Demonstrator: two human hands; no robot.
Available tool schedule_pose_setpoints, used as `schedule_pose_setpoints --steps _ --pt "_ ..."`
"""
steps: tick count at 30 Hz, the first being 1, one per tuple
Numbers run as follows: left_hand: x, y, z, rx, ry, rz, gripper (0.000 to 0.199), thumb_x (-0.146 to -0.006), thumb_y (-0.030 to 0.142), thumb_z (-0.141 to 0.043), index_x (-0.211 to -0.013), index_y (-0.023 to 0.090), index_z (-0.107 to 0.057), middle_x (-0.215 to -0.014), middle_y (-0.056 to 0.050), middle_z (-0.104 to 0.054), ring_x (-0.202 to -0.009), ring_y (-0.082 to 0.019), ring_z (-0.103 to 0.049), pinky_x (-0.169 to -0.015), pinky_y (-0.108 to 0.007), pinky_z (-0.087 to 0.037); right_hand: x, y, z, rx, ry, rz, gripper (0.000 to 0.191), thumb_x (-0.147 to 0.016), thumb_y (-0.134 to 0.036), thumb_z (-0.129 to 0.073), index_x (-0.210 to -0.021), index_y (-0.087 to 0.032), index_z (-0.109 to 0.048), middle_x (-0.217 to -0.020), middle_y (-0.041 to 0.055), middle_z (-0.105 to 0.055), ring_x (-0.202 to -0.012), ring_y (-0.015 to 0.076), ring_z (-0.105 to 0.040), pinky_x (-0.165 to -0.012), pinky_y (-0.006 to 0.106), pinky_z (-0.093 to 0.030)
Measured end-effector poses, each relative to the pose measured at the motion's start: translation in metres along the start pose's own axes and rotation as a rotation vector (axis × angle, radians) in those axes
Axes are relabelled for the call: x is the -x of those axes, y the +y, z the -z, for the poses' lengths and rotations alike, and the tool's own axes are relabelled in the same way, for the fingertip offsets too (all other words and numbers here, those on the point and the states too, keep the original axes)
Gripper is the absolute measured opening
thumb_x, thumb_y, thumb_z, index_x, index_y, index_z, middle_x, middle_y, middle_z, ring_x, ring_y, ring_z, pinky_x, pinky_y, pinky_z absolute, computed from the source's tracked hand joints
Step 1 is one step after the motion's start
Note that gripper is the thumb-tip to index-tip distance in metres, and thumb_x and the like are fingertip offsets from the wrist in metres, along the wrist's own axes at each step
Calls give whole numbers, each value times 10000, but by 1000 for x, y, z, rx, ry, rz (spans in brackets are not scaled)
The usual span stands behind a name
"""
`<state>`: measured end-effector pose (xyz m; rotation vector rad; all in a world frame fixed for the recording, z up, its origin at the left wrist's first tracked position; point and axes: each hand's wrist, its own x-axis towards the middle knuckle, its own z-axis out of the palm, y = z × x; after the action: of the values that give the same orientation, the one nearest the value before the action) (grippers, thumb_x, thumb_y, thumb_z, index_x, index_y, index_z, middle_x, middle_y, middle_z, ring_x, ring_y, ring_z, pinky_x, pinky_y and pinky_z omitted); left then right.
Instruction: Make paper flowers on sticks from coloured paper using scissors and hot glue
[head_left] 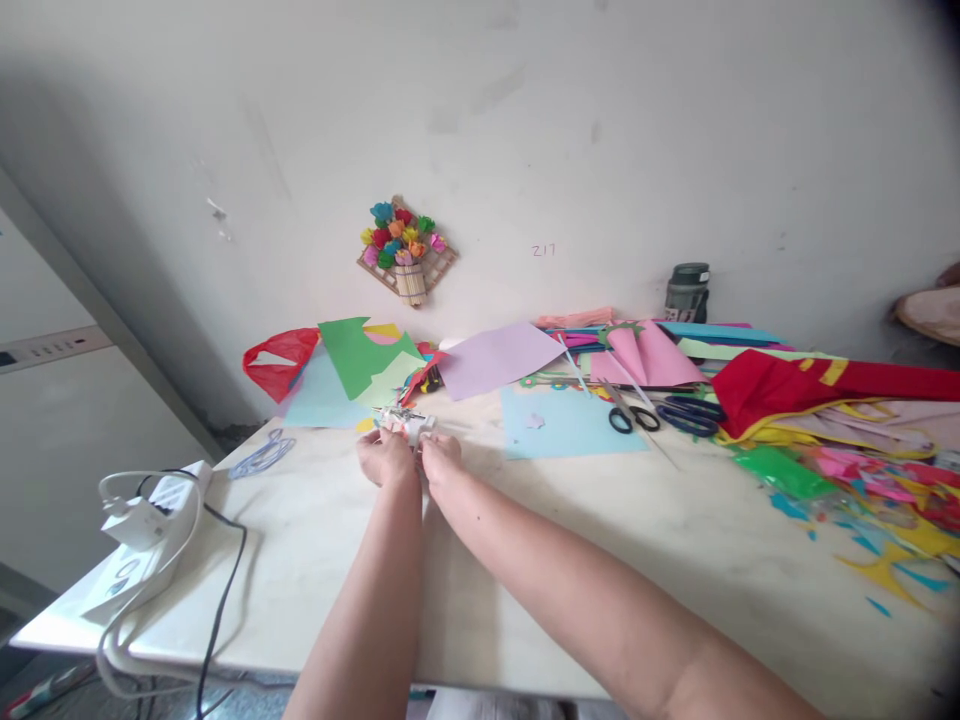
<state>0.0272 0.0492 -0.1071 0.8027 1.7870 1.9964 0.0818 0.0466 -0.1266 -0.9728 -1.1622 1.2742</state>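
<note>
In the head view, a small white box-like thing sits on the table beyond my fingers, with thin metallic and coloured items lying on or just behind its top. My left hand has its fingers curled against the near left side of it. At its right end, my right hand grips with thumb and fingers drawn together. The two hands are almost touching, and the backs of them hide most of the fingertips. A yellow paper piece lies just left of the box.
Green paper, purple paper and light blue paper lie beyond my hands. Black-handled scissors, a red cloth and paper scraps are to the right. A power strip with cables occupies the left; a bottle stands behind.
</note>
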Motion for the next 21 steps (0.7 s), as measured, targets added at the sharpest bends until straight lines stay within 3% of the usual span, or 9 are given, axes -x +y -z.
schedule_pose_setpoints --steps 3,6,11,14,18,21 --pt "8 7 -9 7 91 15 58 -721 263 -484 -714 209 -465 -528 15 -557 -530 -139 -574 -514 -231 -419 7 -13 0 -242 97 -227 113 -719 -233 -459 -706 -196 -564 -577 35 -579 -567 166 -553 -478 248 -408" --pt "18 18 -25 114 55 54 79 -715 259 -497 -732 193 -457 -520 41 -527 -466 -98 -532 -499 -207 -419 10 -26 10 -421 48 -240 108 -696 -245 -489 -708 -174 -569 -624 46 -597 -565 157 -540 -493 251 -411" --pt "35 44 -48 494 -166 153 113 -727 176 -471 -625 166 -423 -442 68 -442 -382 -48 -441 -427 -162 -375 5 -45 46 -381 47 -22 189 -629 -344 -561 -665 -160 -537 -606 17 -574 -538 122 -496 -491 226 -385" --pt "42 60 -55 604 -303 260 95 -726 135 -473 -642 156 -435 -449 58 -460 -364 -37 -421 -383 -144 -359 2 -63 74 -278 45 115 244 -599 -374 -593 -708 -172 -508 -617 -13 -565 -515 103 -484 -460 208 -366" --pt "49 63 -64 528 -536 519 87 -736 107 -474 -655 140 -468 -449 51 -463 -342 -15 -403 -328 -105 -315 4 -86 114 -229 63 212 184 -621 -323 -569 -698 -185 -474 -477 -68 -466 -410 66 -394 -405 184 -297" --pt "57 48 -73 419 -675 573 81 -753 125 -488 -672 120 -493 -503 20 -523 -359 -17 -444 -333 -104 -334 6 -95 148 -200 -22 224 171 -649 -325 -556 -635 -173 -481 -400 -72 -418 -365 57 -349 -375 187 -248"
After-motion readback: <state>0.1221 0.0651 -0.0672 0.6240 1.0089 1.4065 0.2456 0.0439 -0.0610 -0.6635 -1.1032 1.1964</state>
